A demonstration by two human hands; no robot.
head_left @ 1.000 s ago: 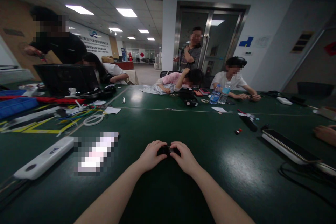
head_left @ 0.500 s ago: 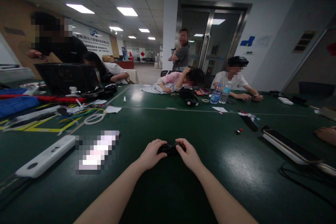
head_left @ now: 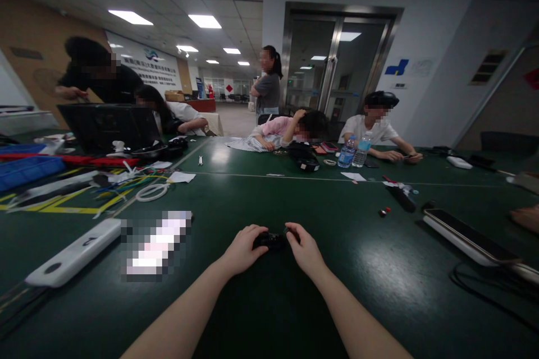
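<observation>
A small black object (head_left: pixel 270 240) lies low over the dark green table (head_left: pixel 269 303), held between both hands. My left hand (head_left: pixel 243 248) grips its left end with curled fingers. My right hand (head_left: pixel 306 247) pinches its right end, fingers bent over the top. What the object is stays unclear, since the fingers hide most of it.
A white power strip (head_left: pixel 71 252) and a blurred white item (head_left: pixel 156 244) lie to the left. A long white-and-black strip (head_left: pixel 463 235) lies at the right, with a cable (head_left: pixel 484 286). Wires, a laptop (head_left: pixel 107 126), bottles (head_left: pixel 353 151) and several seated people are farther back.
My hands have shifted slightly apart on the black object, showing more of it. The standing person by the door has walked to the left.
</observation>
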